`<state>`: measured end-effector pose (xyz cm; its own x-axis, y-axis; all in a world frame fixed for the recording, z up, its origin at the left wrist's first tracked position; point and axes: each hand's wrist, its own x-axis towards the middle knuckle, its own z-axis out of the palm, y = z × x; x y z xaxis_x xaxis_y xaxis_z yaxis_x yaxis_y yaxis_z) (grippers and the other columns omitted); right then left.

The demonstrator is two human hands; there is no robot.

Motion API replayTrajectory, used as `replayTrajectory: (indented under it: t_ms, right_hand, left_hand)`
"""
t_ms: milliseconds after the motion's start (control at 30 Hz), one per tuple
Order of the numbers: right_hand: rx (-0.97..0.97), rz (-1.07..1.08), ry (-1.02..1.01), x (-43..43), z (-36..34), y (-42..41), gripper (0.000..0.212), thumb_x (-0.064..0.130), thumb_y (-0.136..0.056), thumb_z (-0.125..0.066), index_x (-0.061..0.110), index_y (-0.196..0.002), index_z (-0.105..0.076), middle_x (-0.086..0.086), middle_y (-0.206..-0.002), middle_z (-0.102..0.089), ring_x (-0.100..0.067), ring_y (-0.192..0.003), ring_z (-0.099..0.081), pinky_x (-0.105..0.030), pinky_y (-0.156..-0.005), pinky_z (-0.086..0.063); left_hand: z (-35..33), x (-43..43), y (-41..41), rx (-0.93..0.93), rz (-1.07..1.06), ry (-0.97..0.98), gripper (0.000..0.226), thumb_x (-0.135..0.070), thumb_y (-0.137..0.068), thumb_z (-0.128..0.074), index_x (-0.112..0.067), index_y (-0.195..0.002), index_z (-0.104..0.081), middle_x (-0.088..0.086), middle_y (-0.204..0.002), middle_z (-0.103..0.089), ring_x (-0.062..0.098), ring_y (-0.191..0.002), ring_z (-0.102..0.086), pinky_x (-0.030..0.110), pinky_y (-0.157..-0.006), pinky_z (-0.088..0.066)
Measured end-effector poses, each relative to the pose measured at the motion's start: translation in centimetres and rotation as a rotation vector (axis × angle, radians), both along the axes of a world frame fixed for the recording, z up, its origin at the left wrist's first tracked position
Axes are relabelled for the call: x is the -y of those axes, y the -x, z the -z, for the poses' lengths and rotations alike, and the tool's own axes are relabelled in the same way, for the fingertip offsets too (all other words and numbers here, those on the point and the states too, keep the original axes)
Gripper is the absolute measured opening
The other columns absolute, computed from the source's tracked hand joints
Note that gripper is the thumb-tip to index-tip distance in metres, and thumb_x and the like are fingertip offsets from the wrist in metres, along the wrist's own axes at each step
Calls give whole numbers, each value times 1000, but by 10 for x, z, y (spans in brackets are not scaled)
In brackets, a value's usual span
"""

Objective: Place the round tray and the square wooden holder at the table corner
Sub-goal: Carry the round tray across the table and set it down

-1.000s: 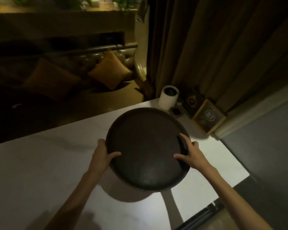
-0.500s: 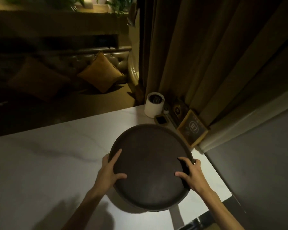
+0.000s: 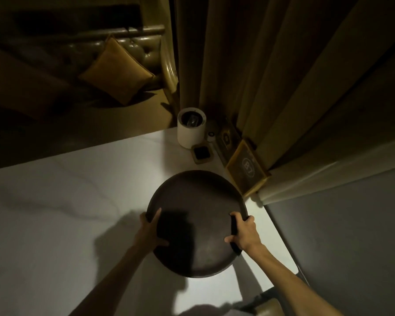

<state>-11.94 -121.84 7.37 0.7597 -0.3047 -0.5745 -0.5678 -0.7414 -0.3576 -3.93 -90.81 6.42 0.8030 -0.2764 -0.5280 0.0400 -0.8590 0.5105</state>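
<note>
Dark round tray (image 3: 198,201), both hands gripping rim

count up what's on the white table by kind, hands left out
round dark trays: 1, the round dark tray, gripped by the left hand and right hand
white cylindrical containers: 1
small square wooden holders: 1
wood-framed signs: 2, one marked B7, one darker behind it
small white round items: 1
total: 6

White marble-look table (image 3: 66,201), dim light. Far right corner: white cylindrical cup (image 3: 190,131), small square wooden holder (image 3: 202,153) just near of it, framed sign (image 3: 246,171) to the right. Round dark tray (image 3: 198,201) w/ its shadow nearer.
</note>
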Motion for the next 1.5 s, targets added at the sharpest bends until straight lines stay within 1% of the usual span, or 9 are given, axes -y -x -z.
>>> replayTrajectory:
  t_ms: [267,467,667,767,833,967,1333,1400,1500]
  right_hand:
    - [-134,-3,0,3,44,-37,83,25,-74,-83,30,-141,-33,-16,-135,-31,-35,-117,-48,-41,-97,-51]
    - [-198,9,-11,-4,75,-39,88,30,-76,-81,30,-145,-26,-14,-140,-26,-33,-121,-45,-37,-96,-50]
    - [-182,-4,138,-6,82,-42,86,41,-81,-75,33,-148,-23,-15,-144,-27,-32,-124,-41,-36,-95,-51]
    - [-156,-58,246,-14,80,-36,82,48,-88,-64,37,-154,-16,-14,-162,-4,-39,-141,-23,-49,-106,-47]
    - [-166,-92,245,-23,81,-25,83,50,-92,-58,42,-155,-5,-8,-165,14,-43,-148,-8,-56,-108,-43]
    - [-297,-75,121,-53,92,8,85,59,-92,-51,50,-152,8,3,-163,27,-48,-149,10,-65,-114,-28]
    - [-315,-8,93,-57,88,6,83,50,-95,-50,53,-150,12,8,-163,28,-50,-145,0,-62,-106,-42]
    - [-314,2,84,-57,86,3,82,49,-96,-49,52,-150,13,7,-163,27,-49,-144,-4,-61,-105,-44]
    - [-299,8,85,-58,83,-1,81,46,-98,-47,51,-151,13,6,-164,26,-49,-144,-10,-58,-103,-48]
  left_hand:
    - [43,10,-27,-69,29,-84,124,-30,-62,-84,-20,-150,4,21,-137,-18,44,-116,-47,45,-92,-52]
    - [76,10,-32,-131,-27,-96,123,-26,-66,-81,-26,-149,9,18,-143,-11,44,-119,-46,43,-94,-52]
    - [85,17,-36,-194,-162,33,101,-15,-70,-80,-41,-145,-16,5,-155,-6,39,-135,-32,47,-108,-41]
    - [80,21,-33,-44,-92,-77,79,-9,-84,-64,-31,-148,-22,14,-159,-3,46,-135,-30,52,-103,-44]
    - [77,27,-20,61,30,-184,74,-17,-89,-58,-28,-149,-15,16,-160,6,50,-137,-21,55,-102,-42]
    - [80,37,17,-28,123,-290,89,-52,-83,-60,-44,-146,2,2,-158,22,50,-143,5,60,-110,-28]
    - [91,47,13,-37,126,-433,94,-56,-81,-58,-49,-142,13,-6,-158,23,53,-139,-7,59,-97,-45]
    - [88,49,11,-38,154,-421,91,-54,-83,-57,-48,-143,11,-5,-152,31,53,-141,1,63,-102,-39]
    - [88,51,5,-10,195,-424,91,-53,-85,-54,-44,-142,16,1,-155,27,45,-136,34,67,-109,-28]
